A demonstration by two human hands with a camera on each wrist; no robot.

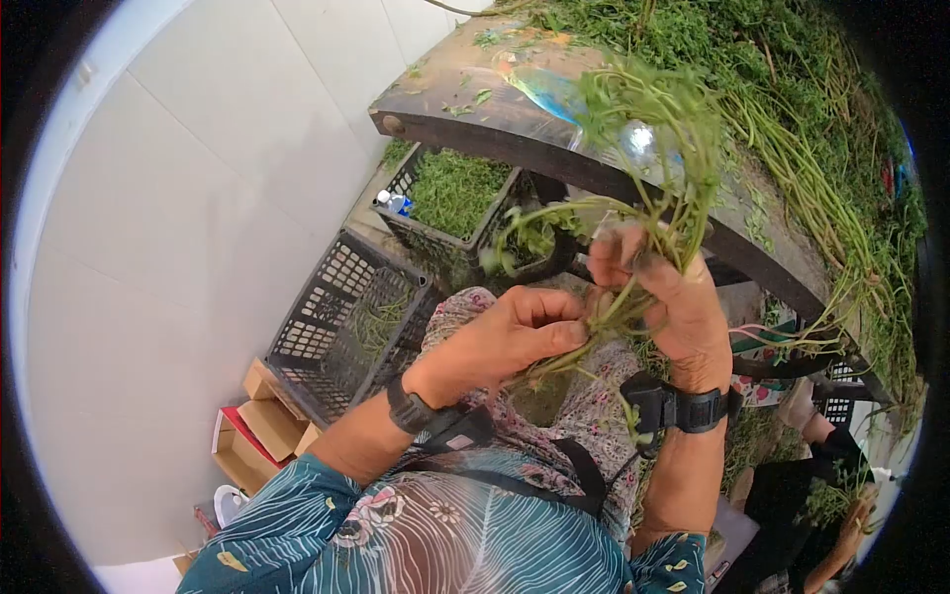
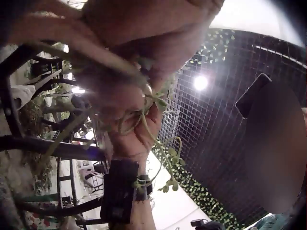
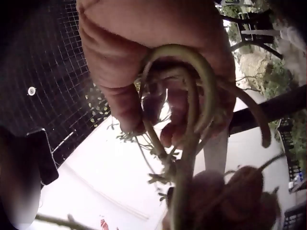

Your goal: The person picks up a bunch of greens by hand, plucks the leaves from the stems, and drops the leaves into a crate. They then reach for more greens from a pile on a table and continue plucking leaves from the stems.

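Note:
In the head view, my right hand (image 1: 688, 312) grips a bundle of long green leafy stems (image 1: 693, 178), whose tops loop up in front of the table edge. My left hand (image 1: 505, 337) pinches the lower part of the stems between thumb and fingers, beside the right hand. The right wrist view has curved thick stems (image 3: 184, 182) running through the curled fingers of my right hand (image 3: 153, 38), with the left fingertips (image 3: 235, 196) below. Blurring hides detail in the left wrist view, where thin stems (image 2: 148, 129) cross in front of my right hand (image 2: 134, 139).
Piled greens (image 1: 792, 89) cover the table (image 1: 475, 84). Under and beside it stand a crate of cut greens (image 1: 460, 188) and a crate with a few stems (image 1: 327, 317). Cardboard boxes (image 1: 272, 426) lie at the left. Another person's arm (image 1: 841, 540) shows at lower right.

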